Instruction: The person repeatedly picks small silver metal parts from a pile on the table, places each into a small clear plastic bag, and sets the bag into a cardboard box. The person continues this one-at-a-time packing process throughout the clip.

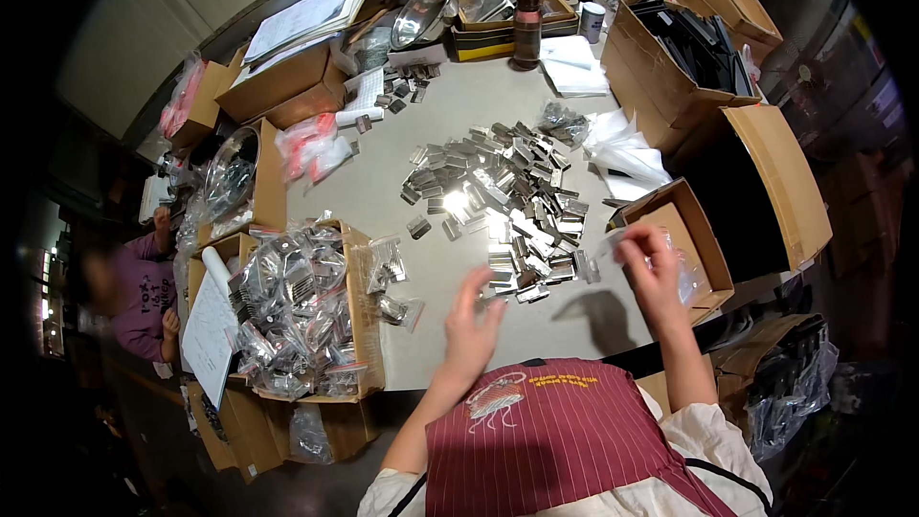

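Observation:
My left hand (471, 324) hovers at the near-left edge of a heap of small shiny metal clips (522, 196), its thumb and fingers apart and nothing plainly between them. To the right of the heap, my right hand (653, 276) is raised with the fingers pinched on a clear plastic bag (607, 247). The bag is see-through and partly blurred, so its contents cannot be made out. Just beyond that hand, a small open carton (710, 247) has clear plastic bags inside. A small dark packet (563, 123) lies at the heap's far right.
On the left, a carton (371, 345) is piled with filled clear bags (299, 297), and a few more lie beside it. White sheets (627, 155) and large cartons (661, 86) line the right. A brown bottle (527, 29) stands at the back. Another person (144, 292) is at far left.

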### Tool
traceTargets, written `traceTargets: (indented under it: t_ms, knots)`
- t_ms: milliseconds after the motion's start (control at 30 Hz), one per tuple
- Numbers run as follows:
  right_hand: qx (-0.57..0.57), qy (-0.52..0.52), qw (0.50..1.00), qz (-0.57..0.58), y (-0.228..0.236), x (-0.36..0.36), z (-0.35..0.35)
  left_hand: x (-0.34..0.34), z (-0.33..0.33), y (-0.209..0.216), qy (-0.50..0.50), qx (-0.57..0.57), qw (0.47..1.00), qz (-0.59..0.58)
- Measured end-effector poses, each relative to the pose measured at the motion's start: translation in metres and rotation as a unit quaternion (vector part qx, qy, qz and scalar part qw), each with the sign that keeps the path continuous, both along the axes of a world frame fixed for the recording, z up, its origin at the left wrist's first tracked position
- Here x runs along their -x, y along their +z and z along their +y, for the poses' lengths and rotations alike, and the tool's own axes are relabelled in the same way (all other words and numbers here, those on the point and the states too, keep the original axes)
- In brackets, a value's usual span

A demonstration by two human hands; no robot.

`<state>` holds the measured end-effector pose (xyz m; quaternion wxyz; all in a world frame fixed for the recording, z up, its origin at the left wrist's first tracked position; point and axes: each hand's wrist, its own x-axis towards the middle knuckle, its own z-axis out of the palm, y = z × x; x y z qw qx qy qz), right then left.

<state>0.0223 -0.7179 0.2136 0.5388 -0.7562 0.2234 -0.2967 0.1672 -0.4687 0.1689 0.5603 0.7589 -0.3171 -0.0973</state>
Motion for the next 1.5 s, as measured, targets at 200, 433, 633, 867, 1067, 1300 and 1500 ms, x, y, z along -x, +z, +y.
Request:
traceTargets:
  t_ms: [200,433,633,867,1067,1300,1500]
  knots:
    - [0.074,0.171,0.982,0.017,0.001,-0.014,0.049,0.007,-0.029,0.024,-0.177,0.104,0.919,0.338]
    - [0.127,0.233,0.963,0.052,-0.027,-0.007,0.057,-0.003,-0.018,0.026,-0.128,-0.072,0.977,0.152]
    - [-0.039,0.271,0.958,0.085,-0.022,-0.012,0.065,0.006,-0.018,0.021,-0.057,-0.045,0.983,0.166]
    - [-0.098,0.233,0.964,0.087,-0.053,-0.014,0.076,-0.002,-0.016,0.019,-0.091,0.029,0.991,0.093]
    - [0.215,0.228,0.95,-0.004,-0.033,-0.02,0.082,0.009,0.0,0.002,-0.059,-0.071,0.994,-0.066]
    - [0.206,0.322,0.919,0.095,-0.057,-0.018,0.084,0.009,0.01,-0.014,-0.097,-0.091,0.977,-0.165]
    - [0.054,0.442,0.879,0.17,-0.092,-0.018,0.081,0.01,0.01,-0.014,-0.067,-0.108,0.963,-0.238]
